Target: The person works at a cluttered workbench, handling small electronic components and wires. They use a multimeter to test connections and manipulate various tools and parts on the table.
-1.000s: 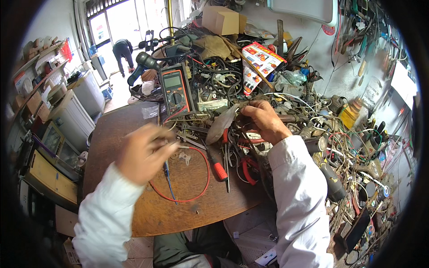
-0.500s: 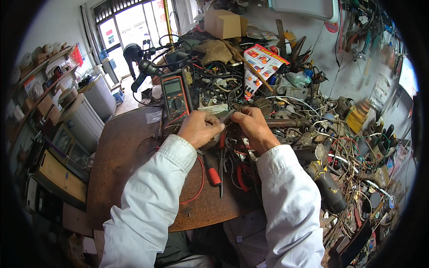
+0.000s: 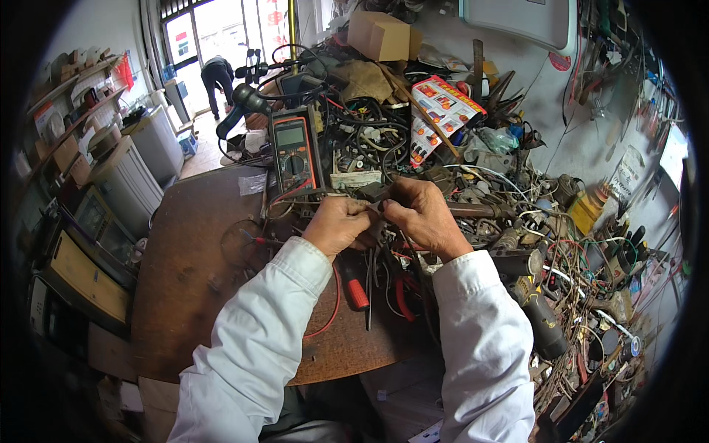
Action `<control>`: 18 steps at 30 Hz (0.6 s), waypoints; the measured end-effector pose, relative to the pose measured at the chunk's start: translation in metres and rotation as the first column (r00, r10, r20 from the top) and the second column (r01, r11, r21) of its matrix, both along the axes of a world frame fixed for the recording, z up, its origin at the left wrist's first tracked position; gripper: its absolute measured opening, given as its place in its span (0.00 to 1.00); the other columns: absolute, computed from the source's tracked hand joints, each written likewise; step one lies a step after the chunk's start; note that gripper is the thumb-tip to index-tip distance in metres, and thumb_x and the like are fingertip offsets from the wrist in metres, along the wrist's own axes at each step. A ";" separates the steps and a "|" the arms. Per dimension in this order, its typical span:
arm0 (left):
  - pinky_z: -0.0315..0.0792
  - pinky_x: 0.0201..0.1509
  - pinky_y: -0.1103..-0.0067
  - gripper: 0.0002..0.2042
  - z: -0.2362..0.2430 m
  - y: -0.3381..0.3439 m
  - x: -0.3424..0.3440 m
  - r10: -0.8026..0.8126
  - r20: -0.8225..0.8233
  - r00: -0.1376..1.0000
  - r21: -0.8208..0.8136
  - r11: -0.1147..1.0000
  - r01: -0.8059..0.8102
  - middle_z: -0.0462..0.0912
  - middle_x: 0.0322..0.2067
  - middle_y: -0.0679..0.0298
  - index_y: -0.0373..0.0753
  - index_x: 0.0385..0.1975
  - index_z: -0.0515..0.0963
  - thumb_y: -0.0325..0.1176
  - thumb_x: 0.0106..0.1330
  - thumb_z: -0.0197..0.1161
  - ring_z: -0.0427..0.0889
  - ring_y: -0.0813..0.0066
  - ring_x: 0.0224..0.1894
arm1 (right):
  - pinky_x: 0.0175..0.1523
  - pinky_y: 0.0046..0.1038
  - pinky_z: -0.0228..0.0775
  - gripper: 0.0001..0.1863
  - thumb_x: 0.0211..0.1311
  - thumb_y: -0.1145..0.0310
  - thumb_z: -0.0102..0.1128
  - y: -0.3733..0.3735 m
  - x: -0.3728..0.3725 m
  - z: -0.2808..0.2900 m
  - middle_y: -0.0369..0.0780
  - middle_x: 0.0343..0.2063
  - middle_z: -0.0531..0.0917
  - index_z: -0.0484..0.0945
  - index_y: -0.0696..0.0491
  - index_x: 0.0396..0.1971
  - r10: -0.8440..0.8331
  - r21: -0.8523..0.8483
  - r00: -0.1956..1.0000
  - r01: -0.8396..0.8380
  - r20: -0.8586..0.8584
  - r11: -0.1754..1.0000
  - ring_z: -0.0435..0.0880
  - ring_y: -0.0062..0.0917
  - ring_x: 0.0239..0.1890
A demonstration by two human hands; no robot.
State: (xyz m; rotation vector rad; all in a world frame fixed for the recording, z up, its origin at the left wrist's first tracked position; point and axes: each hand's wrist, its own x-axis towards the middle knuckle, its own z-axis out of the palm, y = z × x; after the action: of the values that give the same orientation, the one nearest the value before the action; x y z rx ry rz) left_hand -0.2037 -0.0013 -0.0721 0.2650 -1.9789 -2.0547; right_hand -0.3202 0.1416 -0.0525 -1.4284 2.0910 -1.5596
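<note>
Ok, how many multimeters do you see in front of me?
1. The grey-screened multimeter is at the back of the wooden table, beyond the left hand and slightly to its left. Others could be hidden in the heap of cables and parts.

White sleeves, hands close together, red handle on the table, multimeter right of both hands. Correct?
One error: the multimeter isn't right of both hands; the head view shows it beyond the left hand, left of the right hand. White sleeves, hands together, red handle on the table stand.
</note>
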 end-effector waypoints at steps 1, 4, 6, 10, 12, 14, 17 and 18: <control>0.73 0.23 0.83 0.07 0.000 -0.003 0.000 -0.009 0.014 1.000 -0.018 1.000 0.010 0.82 0.24 0.67 0.33 0.33 0.83 0.31 0.66 0.62 0.80 0.81 0.21 | 0.31 0.23 0.66 0.06 0.56 0.74 0.57 0.001 0.004 0.003 0.34 0.22 0.78 0.76 0.63 0.28 -0.014 0.030 0.999 0.015 -0.040 0.999 0.71 0.14 0.26; 0.72 0.25 0.83 0.06 -0.016 -0.012 -0.006 -0.009 -0.022 1.000 -0.110 0.994 0.007 0.82 0.23 0.68 0.33 0.33 0.83 0.27 0.64 0.61 0.78 0.84 0.22 | 0.31 0.24 0.67 0.07 0.55 0.74 0.57 0.001 0.010 0.006 0.37 0.22 0.80 0.76 0.64 0.28 -0.021 0.067 0.989 0.031 -0.147 0.997 0.73 0.16 0.25; 0.72 0.26 0.83 0.06 -0.029 -0.022 -0.011 -0.020 -0.095 0.995 -0.243 0.970 -0.004 0.82 0.23 0.69 0.31 0.32 0.83 0.27 0.63 0.61 0.78 0.84 0.22 | 0.30 0.26 0.68 0.07 0.53 0.74 0.56 -0.002 0.007 -0.001 0.39 0.21 0.80 0.76 0.64 0.28 0.007 0.027 0.981 -0.002 -0.196 1.000 0.74 0.17 0.24; 0.72 0.28 0.79 0.07 -0.018 -0.016 -0.006 0.016 -0.066 0.998 -0.307 0.951 -0.035 0.83 0.21 0.62 0.31 0.27 0.82 0.29 0.58 0.63 0.79 0.78 0.22 | 0.28 0.28 0.69 0.08 0.51 0.74 0.57 -0.001 0.013 0.003 0.41 0.18 0.79 0.76 0.64 0.28 -0.026 0.082 0.995 0.034 -0.096 0.996 0.75 0.21 0.20; 0.73 0.29 0.77 0.08 -0.023 -0.018 -0.009 0.087 -0.066 0.994 -0.469 0.877 -0.108 0.83 0.20 0.57 0.31 0.26 0.82 0.31 0.56 0.64 0.81 0.74 0.22 | 0.27 0.29 0.69 0.08 0.49 0.74 0.58 -0.002 0.013 0.002 0.42 0.17 0.78 0.76 0.64 0.26 -0.033 0.060 0.989 0.042 -0.143 0.997 0.75 0.22 0.18; 0.75 0.31 0.71 0.09 -0.017 -0.005 -0.010 0.190 -0.143 0.971 -0.550 0.801 -0.237 0.82 0.22 0.50 0.32 0.25 0.82 0.33 0.54 0.64 0.84 0.59 0.25 | 0.30 0.33 0.71 0.09 0.45 0.73 0.62 0.002 0.015 0.010 0.48 0.18 0.79 0.76 0.64 0.23 -0.059 0.100 0.967 0.086 -0.246 0.991 0.78 0.33 0.21; 0.77 0.33 0.67 0.07 -0.011 0.007 -0.005 0.280 -0.253 0.926 -0.603 0.703 -0.377 0.82 0.25 0.48 0.33 0.25 0.82 0.31 0.53 0.64 0.84 0.50 0.30 | 0.31 0.35 0.71 0.10 0.43 0.72 0.65 0.001 0.016 0.014 0.52 0.18 0.78 0.76 0.64 0.21 -0.065 0.152 0.943 0.120 -0.326 0.981 0.80 0.40 0.21; 0.77 0.33 0.67 0.07 -0.014 0.007 -0.006 0.295 -0.261 0.919 -0.617 0.681 -0.394 0.82 0.24 0.49 0.33 0.25 0.82 0.31 0.53 0.64 0.84 0.50 0.30 | 0.31 0.35 0.71 0.10 0.43 0.72 0.65 0.001 0.017 0.014 0.53 0.18 0.78 0.76 0.64 0.21 -0.063 0.170 0.938 0.128 -0.341 0.977 0.80 0.41 0.21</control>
State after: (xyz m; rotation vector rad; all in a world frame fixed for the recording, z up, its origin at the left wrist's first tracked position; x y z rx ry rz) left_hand -0.2098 0.0053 -0.0858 0.2980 -2.2084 -1.0122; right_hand -0.3033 0.1422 -0.0383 -1.6361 2.4564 -1.1700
